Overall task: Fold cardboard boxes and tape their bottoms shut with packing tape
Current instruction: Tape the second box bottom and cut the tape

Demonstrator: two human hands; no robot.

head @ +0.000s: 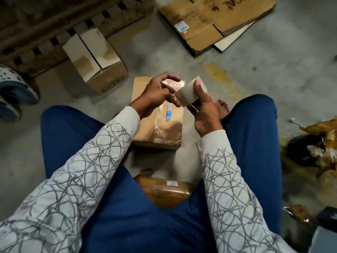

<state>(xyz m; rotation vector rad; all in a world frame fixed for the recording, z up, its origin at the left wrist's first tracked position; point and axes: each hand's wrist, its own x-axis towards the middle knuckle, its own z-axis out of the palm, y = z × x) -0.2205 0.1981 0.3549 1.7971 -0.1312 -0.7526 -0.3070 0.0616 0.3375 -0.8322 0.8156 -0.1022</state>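
A small brown cardboard box (145, 128) lies on the concrete floor between my knees, with clear tape along its top seam and a small blue-and-white cutter (168, 113) resting on it. Above the box, my right hand (204, 114) grips a roll of packing tape (189, 92), thumb pressed on its outer face. My left hand (156, 94) pinches the free end of the clear tape (172, 83) pulled off the roll, fingers curled around it. Both hands hover over the far half of the box.
A second assembled box (98, 57) lies on its side at the back left beside a wooden pallet (45, 24). Flattened cardboard sheets (215, 21) lie at the back right. Crumpled tape and scraps (313, 148) pile at the right. Sandals (12, 88) sit at the left. Another brown taped package (164, 189) rests near my lap.
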